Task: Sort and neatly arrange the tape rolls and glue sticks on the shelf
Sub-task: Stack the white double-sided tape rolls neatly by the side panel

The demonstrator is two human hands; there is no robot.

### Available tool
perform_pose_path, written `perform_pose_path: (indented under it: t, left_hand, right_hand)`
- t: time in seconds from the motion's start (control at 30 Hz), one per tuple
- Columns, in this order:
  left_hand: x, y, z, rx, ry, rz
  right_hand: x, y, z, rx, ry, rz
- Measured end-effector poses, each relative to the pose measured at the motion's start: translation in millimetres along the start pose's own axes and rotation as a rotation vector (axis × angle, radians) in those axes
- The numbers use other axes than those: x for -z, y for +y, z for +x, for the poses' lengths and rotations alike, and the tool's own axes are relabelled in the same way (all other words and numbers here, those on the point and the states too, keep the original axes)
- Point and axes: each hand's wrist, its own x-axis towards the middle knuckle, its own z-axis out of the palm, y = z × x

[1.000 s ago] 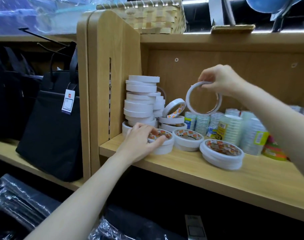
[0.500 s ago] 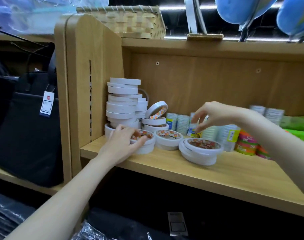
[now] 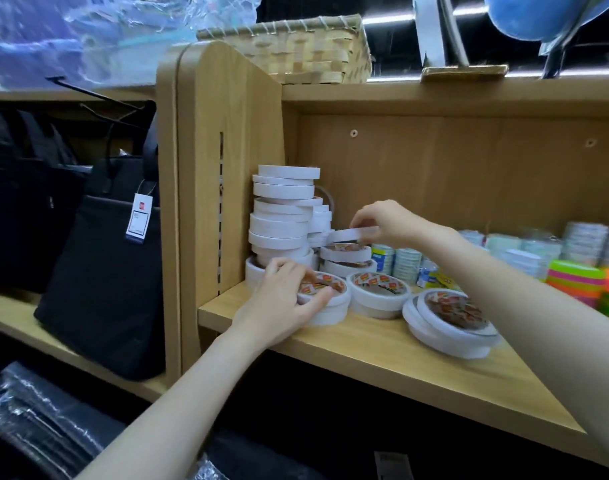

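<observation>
My left hand (image 3: 279, 299) reaches in from the lower left, forearm rising to the shelf (image 3: 382, 344); its fingers (image 3: 317, 299) are curled over the front left tape roll (image 3: 325, 297), thumb against the near rim, the roll lying flat on the shelf board. My right hand (image 3: 386, 221) comes in from the right, forearm angled down across the shelf opening, wrist slightly bent; its fingers pinch a thin white tape roll (image 3: 348, 233), held level just above a short stack of two rolls (image 3: 346, 259). A tall, uneven stack of white rolls (image 3: 282, 216) stands against the left side panel (image 3: 227, 168), directly behind my left hand. A second labelled roll (image 3: 377, 292) lies just right of the gripped one; a low, slipped pile of wide rolls (image 3: 448, 322) lies further right, near the front edge. Small clear tape rolls (image 3: 405, 263) stand at the back; bright neon packs (image 3: 580, 278) sit at far right. No glue sticks can be identified.
</observation>
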Motion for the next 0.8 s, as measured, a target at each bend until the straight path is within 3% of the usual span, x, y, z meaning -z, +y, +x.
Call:
perform_pose_path:
  t: [0.13,0.27,0.37,0.53,0.8]
  left_hand:
    - [-1.3,-2.1,2.1,-0.038,0.03,0.03]
    - [-2.6,-4.2,1.2,-0.019,-0.004,0.019]
    - [-1.6,-5.2,2.6,0.011,-0.027,-0.004]
    - [-1.8,-5.9,3.1,-0.004,-0.011,0.006]
    - [-2.9,-6.3,3.3,-0.005,-0.013,0.006]
  right_hand:
    - [-1.7,0.8,-2.8,0.003,0.058,0.11]
    - [-14.6,0.2,8.8,-0.015,-0.17,0.043]
    - [-19.9,-5.9,18.0,-0.029,-0.203,0.035]
    - [-36.3,-23.5,22.6,-0.099,-0.25,-0.215]
    - [-40.6,-23.8,32.9,-0.133,-0.07,-0.219]
